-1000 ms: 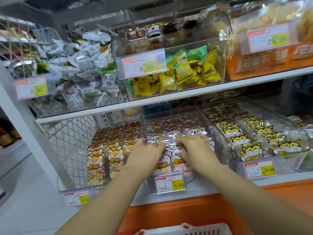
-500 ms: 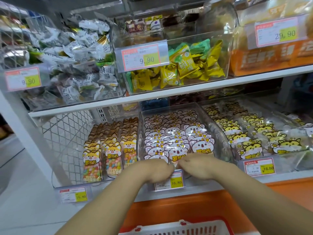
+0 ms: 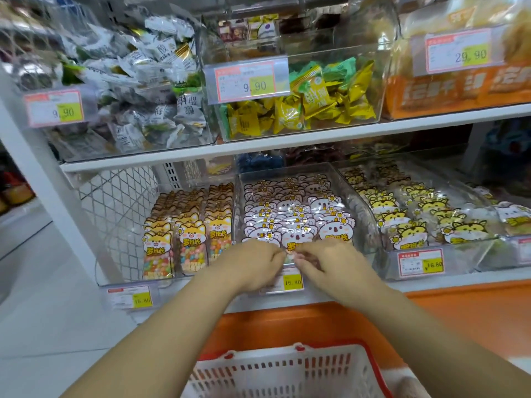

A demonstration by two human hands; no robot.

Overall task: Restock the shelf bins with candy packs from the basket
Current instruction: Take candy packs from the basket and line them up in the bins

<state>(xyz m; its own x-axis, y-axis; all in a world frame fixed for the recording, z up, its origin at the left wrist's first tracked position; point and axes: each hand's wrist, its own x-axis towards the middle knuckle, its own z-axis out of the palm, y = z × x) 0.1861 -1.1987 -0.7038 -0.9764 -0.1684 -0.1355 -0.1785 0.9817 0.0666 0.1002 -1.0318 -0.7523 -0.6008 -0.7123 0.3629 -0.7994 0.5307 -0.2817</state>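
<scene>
Grips sit nearer now: our left hand (image 3: 250, 265) and right hand (image 3: 330, 262) pinch the front candy pack (image 3: 297, 239) at the bin (image 3: 287, 171) near edge.

bright even light | glare on clear bins (image 3: 359, 196) | edges bowed, slightly soft

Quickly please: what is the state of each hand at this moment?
Left hand: fingers curled, pinching the front koala pack.
Right hand: fingers curled, pinching the same pack.
</scene>
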